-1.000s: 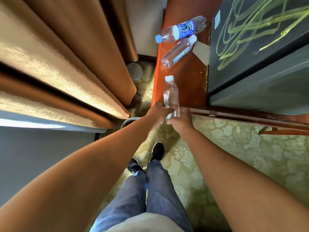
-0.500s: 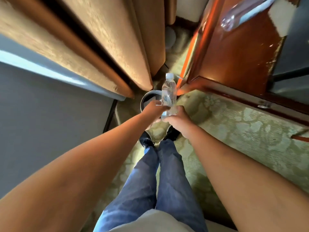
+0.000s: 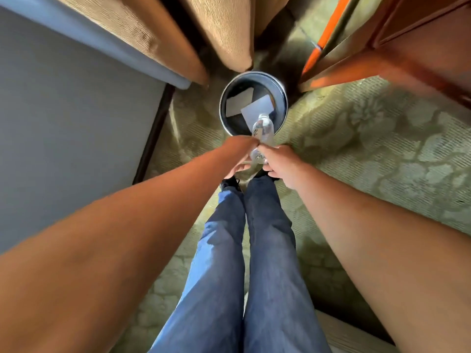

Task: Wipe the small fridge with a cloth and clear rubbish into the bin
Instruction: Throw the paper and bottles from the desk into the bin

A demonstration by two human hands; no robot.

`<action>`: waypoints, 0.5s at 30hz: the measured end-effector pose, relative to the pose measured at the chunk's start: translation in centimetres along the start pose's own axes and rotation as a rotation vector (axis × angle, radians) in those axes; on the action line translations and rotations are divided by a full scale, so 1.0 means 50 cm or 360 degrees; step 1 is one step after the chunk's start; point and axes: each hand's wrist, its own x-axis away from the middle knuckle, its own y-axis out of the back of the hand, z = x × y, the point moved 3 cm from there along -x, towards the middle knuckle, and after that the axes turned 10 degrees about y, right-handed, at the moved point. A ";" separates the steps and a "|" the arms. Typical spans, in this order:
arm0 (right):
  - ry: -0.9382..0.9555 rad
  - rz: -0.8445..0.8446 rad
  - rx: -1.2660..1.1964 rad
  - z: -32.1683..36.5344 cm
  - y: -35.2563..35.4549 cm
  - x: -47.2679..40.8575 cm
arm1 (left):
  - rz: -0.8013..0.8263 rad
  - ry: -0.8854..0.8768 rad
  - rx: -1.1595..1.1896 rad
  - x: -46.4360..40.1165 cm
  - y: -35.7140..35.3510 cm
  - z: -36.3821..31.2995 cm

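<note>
Both hands, left hand (image 3: pixel 243 155) and right hand (image 3: pixel 276 161), fingers curled gripping the bottle (image 3: pixel 262 132) over the bin (image 3: pixel 281 98) near rim; off-centre release risks a floor drop.

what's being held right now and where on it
A clear plastic bottle, gripped at its lower end by both the left hand and right hand.

Both hands hold a clear plastic bottle (image 3: pixel 263 131) between them, the left hand (image 3: pixel 240 155) gripping from the left and the right hand (image 3: pixel 279 161) from the right. The bottle's capped end reaches over the near rim of a round dark bin (image 3: pixel 281 98) on the green patterned carpet (image 3: pixel 369 149). Two pale sheets (image 3: pixel 257 108) lie inside the bin. Tan curtains (image 3: pixel 224 34) hang on the far side.
</note>
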 end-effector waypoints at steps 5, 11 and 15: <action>0.0016 -0.0012 0.0031 0.001 -0.008 -0.062 | 0.0014 -0.0006 0.0108 -0.060 -0.010 -0.014; 0.0107 0.0013 0.0005 0.018 -0.018 -0.051 | -0.0095 -0.0074 0.0116 -0.076 0.013 -0.016; 0.0097 0.0021 -0.0049 0.042 -0.007 0.008 | -0.0118 -0.0043 0.0102 -0.028 0.031 -0.008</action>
